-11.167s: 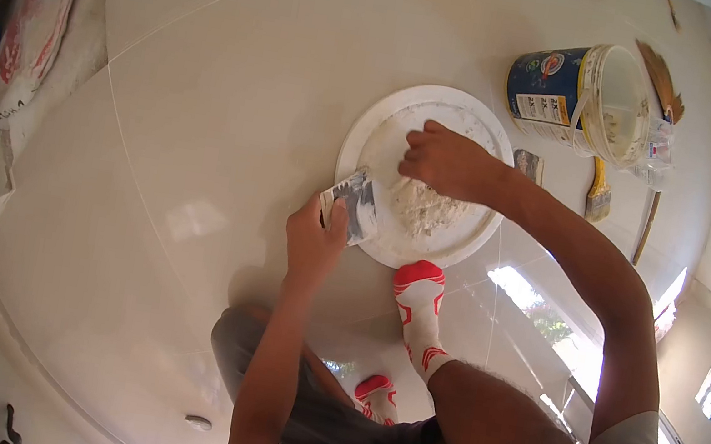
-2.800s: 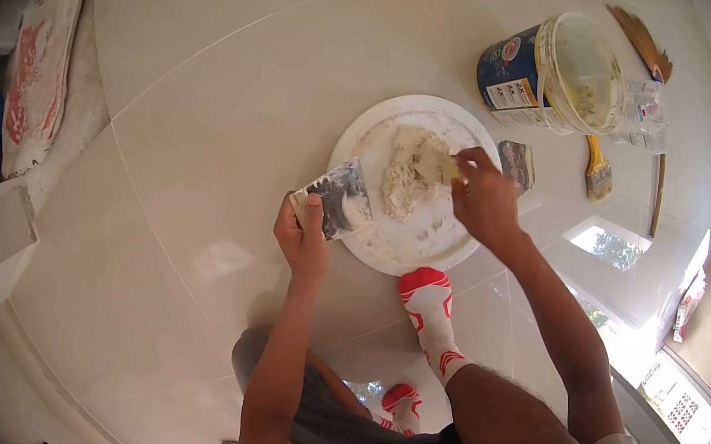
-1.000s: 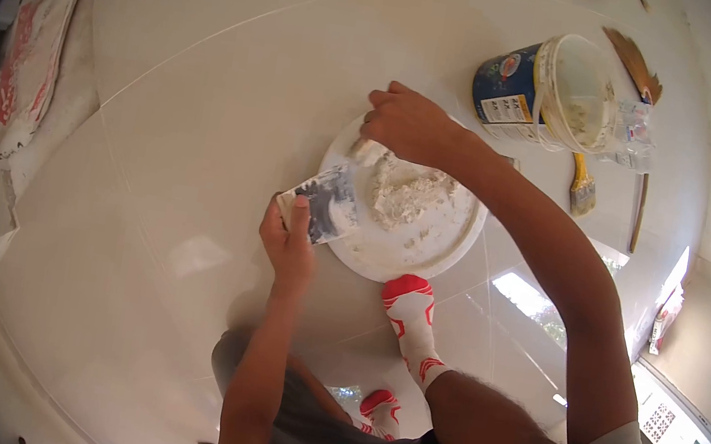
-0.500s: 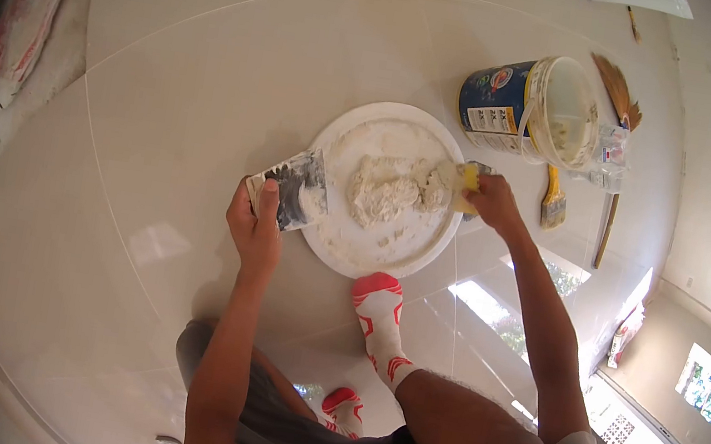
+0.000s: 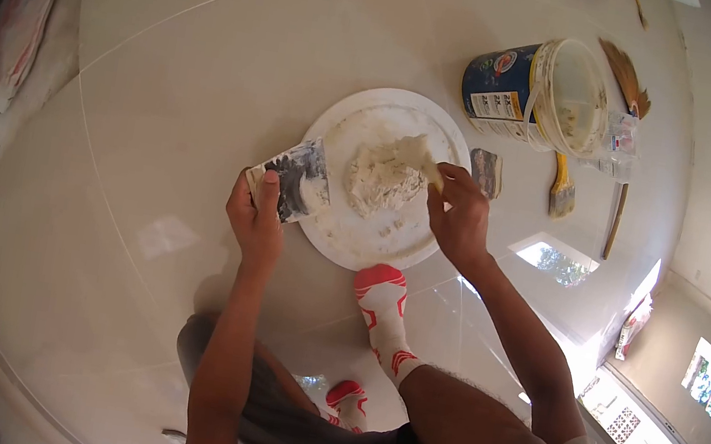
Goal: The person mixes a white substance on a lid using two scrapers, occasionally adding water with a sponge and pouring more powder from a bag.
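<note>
A round white lid point(image 5: 336, 245) lies on the floor with a heap of white putty point(image 5: 377, 184) in its middle. My left hand point(image 5: 255, 216) grips a flat, dark-faced scraper point(image 5: 299, 181) smeared with white, its thumb on the face. The scraper's far edge overlaps the lid's left side. Over the right half of the lid, my right hand point(image 5: 462, 215) pinches a pale yellowish scraper point(image 5: 425, 156), whose coated blade is at the top of the heap. Beside that hand lies a dark, putty-stained rectangular piece point(image 5: 486, 173).
A blue-labelled bucket point(image 5: 498, 82) lies tipped with its mouth to the right. Near it are a clear plastic bag point(image 5: 617, 146), a yellow-handled paintbrush point(image 5: 563, 189) and a broom point(image 5: 624, 74). My socked foot point(image 5: 381, 295) is at the lid's near edge. A sack point(image 5: 20, 34) sits far left.
My right hand has moved left from the lid's right edge, bringing its scraper over the heap and uncovering the dark piece. My left hand holds its scraper almost in place.
</note>
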The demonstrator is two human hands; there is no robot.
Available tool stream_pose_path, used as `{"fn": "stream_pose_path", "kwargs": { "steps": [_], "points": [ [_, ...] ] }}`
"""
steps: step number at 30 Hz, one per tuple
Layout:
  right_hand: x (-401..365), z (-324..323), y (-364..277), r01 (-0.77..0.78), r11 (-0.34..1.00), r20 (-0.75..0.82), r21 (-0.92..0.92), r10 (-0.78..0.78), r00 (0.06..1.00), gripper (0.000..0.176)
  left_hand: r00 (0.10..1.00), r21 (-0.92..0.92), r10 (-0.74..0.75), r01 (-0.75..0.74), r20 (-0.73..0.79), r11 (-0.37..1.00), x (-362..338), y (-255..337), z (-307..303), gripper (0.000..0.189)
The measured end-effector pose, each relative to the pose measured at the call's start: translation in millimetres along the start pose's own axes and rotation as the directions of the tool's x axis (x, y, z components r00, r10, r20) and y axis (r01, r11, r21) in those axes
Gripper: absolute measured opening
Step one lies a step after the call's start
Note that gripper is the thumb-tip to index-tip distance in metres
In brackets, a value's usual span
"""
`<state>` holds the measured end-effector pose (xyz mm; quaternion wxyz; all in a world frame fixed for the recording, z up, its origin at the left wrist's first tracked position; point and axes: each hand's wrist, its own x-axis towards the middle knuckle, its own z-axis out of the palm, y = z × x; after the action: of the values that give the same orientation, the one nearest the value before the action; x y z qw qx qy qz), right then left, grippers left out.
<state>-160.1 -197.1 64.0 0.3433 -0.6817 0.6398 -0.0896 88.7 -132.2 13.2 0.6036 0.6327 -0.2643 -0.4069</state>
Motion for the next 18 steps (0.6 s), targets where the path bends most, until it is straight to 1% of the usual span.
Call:
{"fn": "stream_pose_path", "kwargs": {
  "steps": [1,2,3,4,5,6,7,8,10,11,12,14,16,17,18],
  "points": [
    [-4,6,-2,0.279,0.904,0.017,-0.323,-0.289,0.957,0.019,1.0,-0.004,0.007,-0.007,0.008,1.0,1,-1,-1,0.023],
    [-10,11,-2,0.495,0.637,0.127,-0.59,-0.533,0.837,0.02,1.0,-0.004,0.006,-0.006,0.004,1.0,2,-1,-1,0.023],
    [-19,22,7,0.535,0.571,0.258,-0.623,-0.495,0.83,0.021,1.0,-0.009,0.002,-0.002,0.004,1.0,2,0,-1,0.023],
    [-24,23,18,0.536,0.573,0.262,-0.62,-0.493,0.83,0.021,1.0,-0.013,-0.002,0.002,0.006,1.0,1,1,-2,0.023],
    [-24,19,17,0.587,0.505,0.423,-0.633,-0.408,0.809,0.021,1.0,-0.013,-0.001,0.001,0.004,1.0,1,0,-1,0.023],
    [-24,15,15,0.64,0.438,0.566,-0.631,-0.304,0.767,0.021,1.0,-0.024,-0.011,0.011,-0.007,1.0,1,1,0,0.024],
    [-17,7,14,0.628,0.502,0.542,-0.595,-0.326,0.775,0.019,1.0,-0.037,-0.019,0.018,-0.016,0.999,1,2,1,0.024],
    [-6,-1,4,0.631,0.496,0.542,-0.596,-0.331,0.772,0.019,1.0,-0.04,-0.014,0.013,-0.02,0.999,4,3,2,0.024],
    [7,-8,-9,0.607,0.518,0.518,-0.602,-0.326,0.791,0.018,0.999,0.051,0.042,-0.041,-0.009,0.998,2,3,-1,0.025],
    [2,-2,-3,0.647,0.513,0.529,-0.564,-0.377,0.76,0.02,1.0,0.055,0.027,-0.027,-0.004,0.998,-2,2,-4,0.025],
    [-14,9,3,0.697,0.421,0.546,-0.58,-0.434,0.716,0.022,1.0,0.022,0.011,-0.011,-0.004,1.0,-1,0,-3,0.025],
    [-23,6,13,0.699,0.435,0.585,-0.568,-0.384,0.714,0.023,1.0,-0.009,0.001,-0.001,-0.004,1.0,5,-1,-3,0.026],
    [-1,-14,-9,0.643,0.521,0.643,-0.561,-0.215,0.735,0.023,0.999,0.002,0.024,-0.024,-0.021,1.0,3,-4,-3,0.026],
    [5,-18,-15,0.63,0.533,0.606,-0.565,-0.251,0.755,0.023,1.0,0.001,0.017,-0.017,-0.02,1.0,3,-3,-2,0.026],
    [7,-14,-16,0.63,0.535,0.611,-0.563,-0.245,0.753,0.023,1.0,0.009,0.019,-0.019,-0.008,1.0,3,0,-2,0.026]
  ]
}}
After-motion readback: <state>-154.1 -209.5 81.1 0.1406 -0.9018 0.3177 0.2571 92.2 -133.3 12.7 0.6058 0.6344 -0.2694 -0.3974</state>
